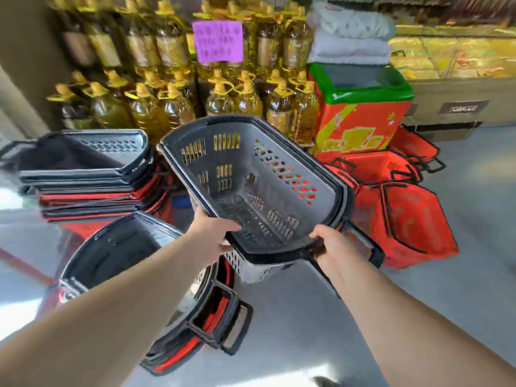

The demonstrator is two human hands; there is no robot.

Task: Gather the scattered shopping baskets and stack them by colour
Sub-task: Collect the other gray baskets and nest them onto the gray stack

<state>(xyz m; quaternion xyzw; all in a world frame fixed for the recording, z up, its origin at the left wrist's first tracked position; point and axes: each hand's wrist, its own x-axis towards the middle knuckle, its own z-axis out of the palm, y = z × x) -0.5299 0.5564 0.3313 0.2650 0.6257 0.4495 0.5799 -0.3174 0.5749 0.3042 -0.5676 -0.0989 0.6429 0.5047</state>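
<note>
I hold a grey shopping basket tilted toward me, in the air at the middle of the view. My left hand grips its near left rim. My right hand grips the near right rim, by the black handle. A stack of grey and red baskets stands at the left. Another nested pile of grey and red baskets sits below my left arm. Several red baskets lie scattered on the floor at the right.
Rows of yellow oil bottles with a purple sign fill the back. A red and green box with folded white cloth on top stands behind the red baskets. The grey floor lies between the piles.
</note>
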